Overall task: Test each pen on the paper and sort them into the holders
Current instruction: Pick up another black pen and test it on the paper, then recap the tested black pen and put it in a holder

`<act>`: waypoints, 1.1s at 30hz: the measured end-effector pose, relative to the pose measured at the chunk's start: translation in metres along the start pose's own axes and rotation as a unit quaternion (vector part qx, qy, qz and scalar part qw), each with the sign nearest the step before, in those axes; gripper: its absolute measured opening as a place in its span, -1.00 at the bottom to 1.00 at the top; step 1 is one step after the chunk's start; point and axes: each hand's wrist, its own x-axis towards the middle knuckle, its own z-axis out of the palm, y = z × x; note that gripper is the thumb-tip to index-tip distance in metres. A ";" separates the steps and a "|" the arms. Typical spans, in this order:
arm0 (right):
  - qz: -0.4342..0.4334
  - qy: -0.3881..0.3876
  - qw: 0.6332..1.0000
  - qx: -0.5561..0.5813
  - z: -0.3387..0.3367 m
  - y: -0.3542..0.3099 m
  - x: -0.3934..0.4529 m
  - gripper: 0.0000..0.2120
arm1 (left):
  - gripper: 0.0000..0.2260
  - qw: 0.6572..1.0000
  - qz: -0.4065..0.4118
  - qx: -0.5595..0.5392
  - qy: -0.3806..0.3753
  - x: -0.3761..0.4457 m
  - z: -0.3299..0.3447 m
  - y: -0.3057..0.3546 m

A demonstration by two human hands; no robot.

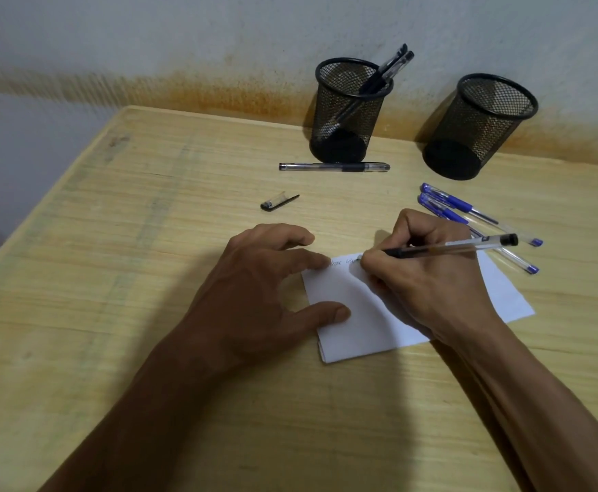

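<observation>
My right hand point(429, 278) grips an uncapped black pen point(468, 245), its tip at the top edge of the folded white paper point(354, 314), beside some scribbles. My left hand point(265, 278) presses the paper's left side with fingertips and thumb. The pen's cap point(279, 202) lies loose on the desk, left of the hands. One capped black pen point(334, 167) lies in front of the left mesh holder point(349, 111), which contains black pens point(389, 69). The right mesh holder point(478, 126) looks empty. Blue pens point(468, 209) lie to the right of the paper.
The wooden desk point(148, 261) stands against a stained wall, its left edge running diagonally from the far corner toward me. Both holders stand at the desk's far edge by the wall.
</observation>
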 end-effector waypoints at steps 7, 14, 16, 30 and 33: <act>0.105 0.015 0.969 0.224 -0.003 -0.004 0.004 -0.72 | -0.46 1.000 0.001 0.000 0.008 0.000 0.002 -0.002; 0.150 0.052 0.929 0.333 -0.008 -0.011 0.004 -0.83 | -0.57 0.998 0.001 -0.009 0.063 0.003 -0.003 0.007; 0.161 0.054 0.923 0.346 -0.009 -0.011 0.004 -0.83 | -0.71 0.990 -0.048 -0.033 0.129 0.009 -0.006 0.010; 0.147 0.006 0.941 0.305 -0.019 -0.005 0.001 -0.85 | -0.85 0.968 -0.165 0.144 0.119 0.065 0.001 -0.011; 0.144 -0.013 0.939 0.311 -0.024 -0.009 -0.001 -0.88 | -0.90 0.970 -0.147 0.122 0.152 0.062 0.001 0.002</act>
